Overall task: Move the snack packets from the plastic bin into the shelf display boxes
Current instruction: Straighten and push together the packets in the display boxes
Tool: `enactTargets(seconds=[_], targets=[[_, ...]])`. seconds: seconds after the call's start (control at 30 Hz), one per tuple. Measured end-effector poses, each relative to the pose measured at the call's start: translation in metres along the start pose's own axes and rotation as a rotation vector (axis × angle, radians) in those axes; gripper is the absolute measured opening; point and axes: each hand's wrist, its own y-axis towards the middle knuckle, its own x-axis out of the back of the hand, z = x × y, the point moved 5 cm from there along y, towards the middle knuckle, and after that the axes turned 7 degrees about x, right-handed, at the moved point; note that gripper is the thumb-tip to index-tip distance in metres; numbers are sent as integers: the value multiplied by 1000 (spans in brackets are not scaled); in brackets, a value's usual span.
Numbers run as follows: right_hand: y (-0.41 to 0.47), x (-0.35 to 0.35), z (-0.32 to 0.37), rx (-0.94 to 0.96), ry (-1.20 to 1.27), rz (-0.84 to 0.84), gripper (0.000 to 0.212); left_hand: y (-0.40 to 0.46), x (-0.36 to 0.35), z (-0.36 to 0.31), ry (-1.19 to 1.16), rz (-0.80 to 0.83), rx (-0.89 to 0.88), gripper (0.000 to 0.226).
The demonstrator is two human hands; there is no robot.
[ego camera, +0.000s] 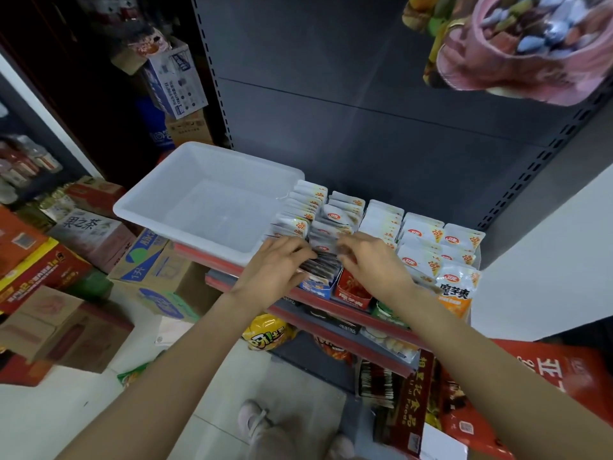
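A clear plastic bin [185, 194] rests on the shelf's left end, and I see nothing inside it. To its right, rows of white snack packets [381, 220] stand upright in display boxes. A blue display box [316, 286] and a red display box [351, 290] face the shelf's front edge. My left hand [278, 263] presses with curled fingers on the front packets [323, 260] of the blue box's row. My right hand [371, 260] touches the same packets from the right, fingers bent over their tops. Whether either hand pinches a packet is hidden by blur.
The red-edged shelf [331, 303] sits against a dark metal back panel [365, 94]. An orange-labelled packet [456, 293] stands at the shelf's right end. Lower shelves hold more snacks. Cardboard cartons [66, 320] are stacked on the floor at left. A bag of sweets [517, 41] hangs top right.
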Motion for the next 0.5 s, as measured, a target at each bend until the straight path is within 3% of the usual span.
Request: enactTargets(seconds=[0.23,0.37,0.5], targets=[[7,-32,-5,-46,-143,147,31,-10,-4,-4,-27,-38,29,41],[10,-34,-6,-82,-52,67,13,-23,-13,-6,18,-34,15,51],[8,-23,-13,-148,177,-73,29,-29,-19,-7,169,34,52,63]])
